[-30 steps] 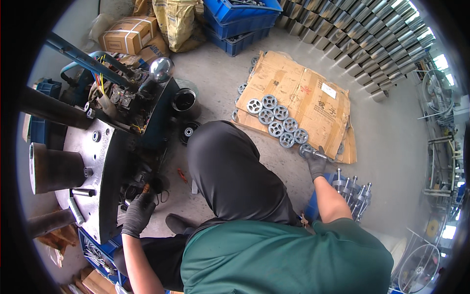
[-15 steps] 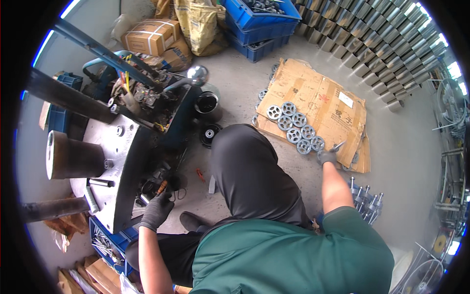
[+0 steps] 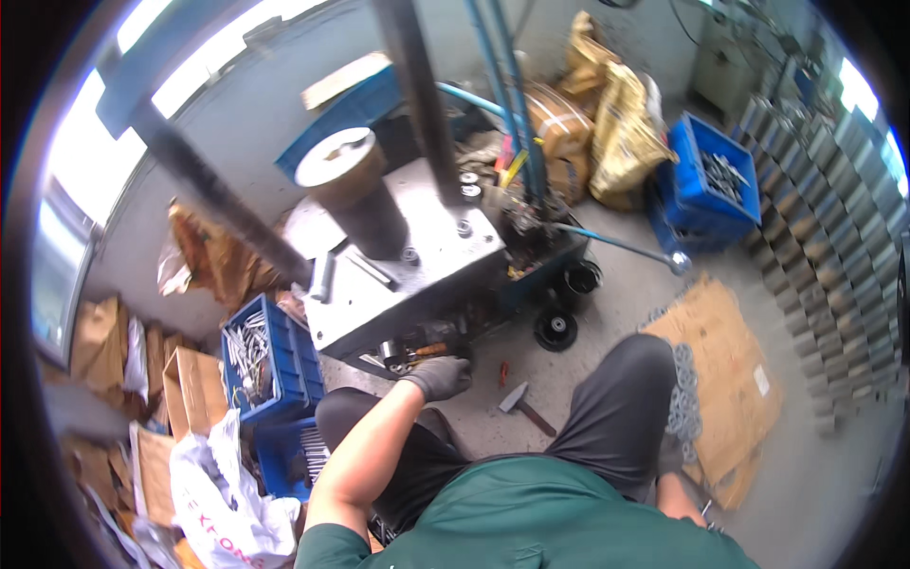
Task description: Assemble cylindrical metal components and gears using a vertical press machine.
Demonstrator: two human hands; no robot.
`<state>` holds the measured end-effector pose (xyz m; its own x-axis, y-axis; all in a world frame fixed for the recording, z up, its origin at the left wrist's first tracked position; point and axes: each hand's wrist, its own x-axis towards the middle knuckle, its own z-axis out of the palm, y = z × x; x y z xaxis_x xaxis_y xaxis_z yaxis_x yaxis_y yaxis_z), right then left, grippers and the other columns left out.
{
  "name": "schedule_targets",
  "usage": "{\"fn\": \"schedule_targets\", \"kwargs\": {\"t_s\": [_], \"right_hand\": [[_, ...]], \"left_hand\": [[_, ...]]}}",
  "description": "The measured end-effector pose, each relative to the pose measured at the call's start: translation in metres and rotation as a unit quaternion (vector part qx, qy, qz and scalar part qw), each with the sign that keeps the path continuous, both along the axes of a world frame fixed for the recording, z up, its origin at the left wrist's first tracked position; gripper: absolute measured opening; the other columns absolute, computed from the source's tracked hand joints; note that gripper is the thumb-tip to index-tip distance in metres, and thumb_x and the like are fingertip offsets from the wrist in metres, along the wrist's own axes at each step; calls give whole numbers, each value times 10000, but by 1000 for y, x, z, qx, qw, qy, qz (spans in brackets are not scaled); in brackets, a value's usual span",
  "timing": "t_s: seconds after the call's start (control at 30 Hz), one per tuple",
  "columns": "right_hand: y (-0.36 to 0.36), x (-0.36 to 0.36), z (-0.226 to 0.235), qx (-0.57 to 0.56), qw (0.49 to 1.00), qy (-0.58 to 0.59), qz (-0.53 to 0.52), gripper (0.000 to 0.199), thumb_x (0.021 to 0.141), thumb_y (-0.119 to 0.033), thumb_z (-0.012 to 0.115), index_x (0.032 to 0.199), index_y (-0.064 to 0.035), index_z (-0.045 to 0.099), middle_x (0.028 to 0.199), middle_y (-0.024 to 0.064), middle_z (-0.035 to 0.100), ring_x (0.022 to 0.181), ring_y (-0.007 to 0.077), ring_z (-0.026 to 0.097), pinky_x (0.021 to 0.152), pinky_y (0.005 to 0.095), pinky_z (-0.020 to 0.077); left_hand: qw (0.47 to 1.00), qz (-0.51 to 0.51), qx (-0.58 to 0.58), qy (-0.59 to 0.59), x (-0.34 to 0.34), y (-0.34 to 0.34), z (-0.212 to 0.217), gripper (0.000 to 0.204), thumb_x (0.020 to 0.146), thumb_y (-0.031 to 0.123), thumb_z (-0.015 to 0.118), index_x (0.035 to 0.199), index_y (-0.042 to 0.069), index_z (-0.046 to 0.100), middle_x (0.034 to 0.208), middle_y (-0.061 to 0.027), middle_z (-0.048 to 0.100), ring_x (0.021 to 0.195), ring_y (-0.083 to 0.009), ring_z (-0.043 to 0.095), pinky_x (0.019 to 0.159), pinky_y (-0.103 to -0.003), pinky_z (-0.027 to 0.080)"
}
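"Left hand (image 3: 442,377): state?"
"Fabric-gloved, fingers curled beside the orange handle (image 3: 431,350); hold cannot be determined."
"Right hand (image 3: 670,456)?"
"Partly hidden; opening and hold cannot be determined. Round metal wheels (image 3: 684,403) lie nearby on flat cardboard (image 3: 728,365)."

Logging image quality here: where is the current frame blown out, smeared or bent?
Head view: the window at upper left is blown out; head view: the stacked metal cylinders at right look smeared; head view: fisheye curvature and a dark surround mark the edges; head view: the hammer reads fairly clearly, the right hand poorly.
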<state>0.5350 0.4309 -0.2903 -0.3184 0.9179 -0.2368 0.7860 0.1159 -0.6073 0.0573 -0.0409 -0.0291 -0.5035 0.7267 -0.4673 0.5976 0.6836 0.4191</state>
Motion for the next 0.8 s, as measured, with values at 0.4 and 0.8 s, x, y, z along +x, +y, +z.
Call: {"fn": "schedule_targets", "kwargs": {"t_s": [0.4,0.8], "right_hand": [[123,-222,183,187,920,-12,344,313,887,-273,770,1113,-67,700,941,142,752,861,249,721,765,406,548],[-147,-434,364,-264,748,140,593,409,944,-235,809,1282,-34,696,1123,101,757,1025,207,721,938,378,579]], "left_hand": [[960,-21,222,171,29,56,39,359,947,307,710,1214,68,710,1128,-169,708,1088,-368,688,962,-484,544],[812,198,505,-218,28,69,43,595,990,368,725,1497,110,550,1390,-186,602,1294,-280,614,1070,-427,518]]}}
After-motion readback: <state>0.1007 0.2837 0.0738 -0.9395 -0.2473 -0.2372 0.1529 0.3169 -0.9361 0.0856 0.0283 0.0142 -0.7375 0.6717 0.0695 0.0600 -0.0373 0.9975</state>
